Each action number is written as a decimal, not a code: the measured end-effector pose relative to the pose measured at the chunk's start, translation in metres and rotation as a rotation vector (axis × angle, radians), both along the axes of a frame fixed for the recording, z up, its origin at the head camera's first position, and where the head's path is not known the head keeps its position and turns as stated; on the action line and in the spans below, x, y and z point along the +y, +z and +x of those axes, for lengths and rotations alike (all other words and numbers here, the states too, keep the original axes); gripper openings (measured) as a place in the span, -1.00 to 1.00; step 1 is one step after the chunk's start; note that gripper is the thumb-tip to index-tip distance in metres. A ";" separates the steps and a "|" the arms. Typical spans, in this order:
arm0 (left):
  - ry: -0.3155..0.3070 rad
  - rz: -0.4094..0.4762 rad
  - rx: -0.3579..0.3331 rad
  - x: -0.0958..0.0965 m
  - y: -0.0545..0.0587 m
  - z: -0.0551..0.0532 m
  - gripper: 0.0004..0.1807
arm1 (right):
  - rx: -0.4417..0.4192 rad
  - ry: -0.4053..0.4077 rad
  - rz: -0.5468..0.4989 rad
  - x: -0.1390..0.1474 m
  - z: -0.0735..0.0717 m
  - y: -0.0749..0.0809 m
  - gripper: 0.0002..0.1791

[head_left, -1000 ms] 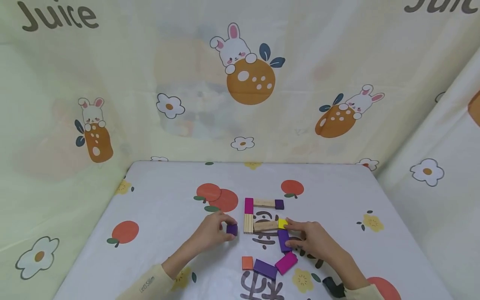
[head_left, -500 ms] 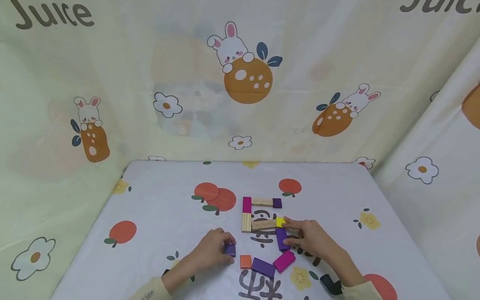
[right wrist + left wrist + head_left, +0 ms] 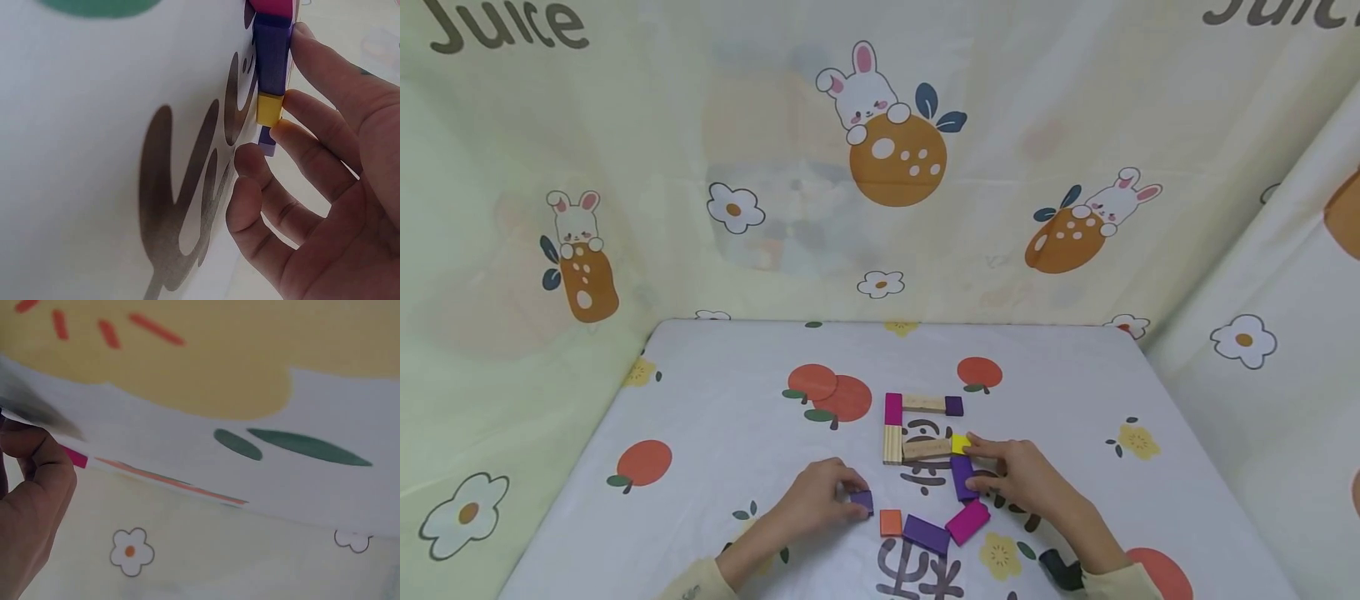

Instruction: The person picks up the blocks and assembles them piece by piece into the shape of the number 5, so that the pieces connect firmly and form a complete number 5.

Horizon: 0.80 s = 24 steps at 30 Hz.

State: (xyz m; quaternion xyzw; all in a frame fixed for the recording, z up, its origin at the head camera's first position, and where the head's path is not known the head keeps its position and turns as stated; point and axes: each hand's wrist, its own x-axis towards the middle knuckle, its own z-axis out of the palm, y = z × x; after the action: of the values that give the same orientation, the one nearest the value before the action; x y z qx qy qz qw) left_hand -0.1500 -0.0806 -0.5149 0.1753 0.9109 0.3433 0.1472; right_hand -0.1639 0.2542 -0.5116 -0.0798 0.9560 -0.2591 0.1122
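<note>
In the head view my left hand [image 3: 820, 497] pinches a small purple block [image 3: 861, 502] just left of the orange block [image 3: 891, 522]; the left wrist view shows only this hand's curled fingers at the edge. My right hand [image 3: 1026, 477] touches the yellow block [image 3: 960, 444] with its fingertips and the upright-running purple block [image 3: 964, 478] with its thumb. From the right wrist view, its thumb lies along the purple block [image 3: 272, 56] and two fingertips rest by the yellow block [image 3: 270, 109]; the other fingers are loosely bent.
Around them, wooden blocks form a curving line: a plain block [image 3: 927, 450], a striped block [image 3: 892, 445], a magenta block [image 3: 892, 409], another plain block [image 3: 923, 404], a dark purple block [image 3: 953, 406], a tilted magenta block [image 3: 968, 522] and a long purple block [image 3: 927, 534]. A black object [image 3: 1062, 570] lies near the right sleeve.
My left hand has come nearer with the small purple block, from beside the striped block to beside the orange block. My right hand stays at the yellow and purple blocks.
</note>
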 end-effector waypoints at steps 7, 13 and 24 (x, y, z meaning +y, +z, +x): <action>0.005 -0.009 -0.005 0.005 -0.002 0.004 -0.70 | -0.008 0.000 0.002 0.000 0.001 0.000 -0.38; 0.016 -0.032 -0.010 0.008 -0.004 0.006 -0.70 | -0.020 -0.002 0.000 0.000 0.000 0.000 -0.38; -0.003 -0.042 -0.007 0.010 -0.003 0.009 -0.71 | -0.014 0.006 0.008 0.000 -0.001 0.000 -0.38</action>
State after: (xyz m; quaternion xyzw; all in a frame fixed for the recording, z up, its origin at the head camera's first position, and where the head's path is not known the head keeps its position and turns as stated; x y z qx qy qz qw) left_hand -0.1409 -0.0706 -0.5176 0.1723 0.9172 0.3244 0.1543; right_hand -0.1644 0.2541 -0.5115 -0.0803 0.9559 -0.2557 0.1198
